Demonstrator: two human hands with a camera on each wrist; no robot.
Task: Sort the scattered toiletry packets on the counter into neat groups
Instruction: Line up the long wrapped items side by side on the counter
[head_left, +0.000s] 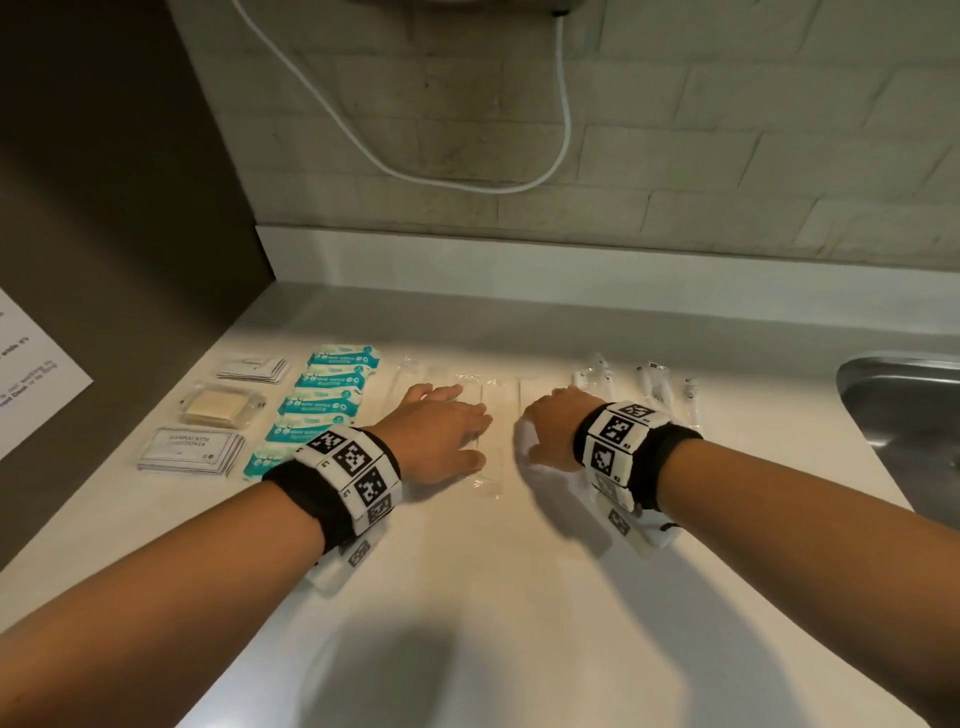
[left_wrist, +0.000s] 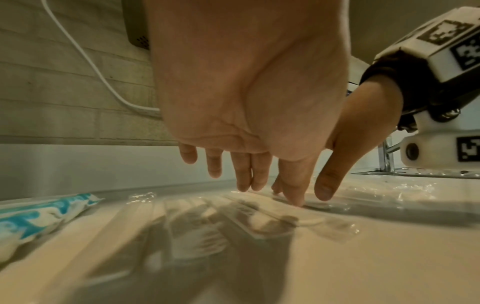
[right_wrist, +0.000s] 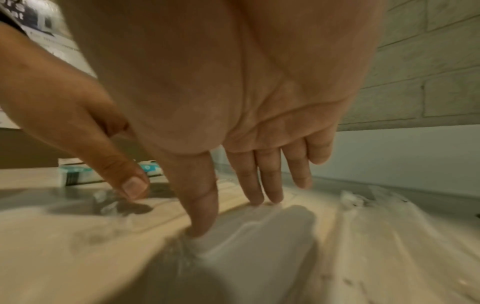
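Two hands flat on the tabletop (head_left: 467, 597). The clear packets (head_left: 485, 415) under them are nearly see-through and pale on pale, so their edges and count are hard to make out. Left hand (head_left: 441, 434) has straight fingers (left_wrist: 244, 176) spread, tips touching the clear wrap, gripping nothing. Right hand (head_left: 553, 428) likewise, fingers (right_wrist: 202, 205) extended and pressing down on a packet. Left of the left fingers lies a tidy column of teal-and-white wipe packs (head_left: 324, 400), then shampoo sachets (head_left: 192, 449). Right of the right fingers, slim white tubes (head_left: 652, 384), tiny and blurred.
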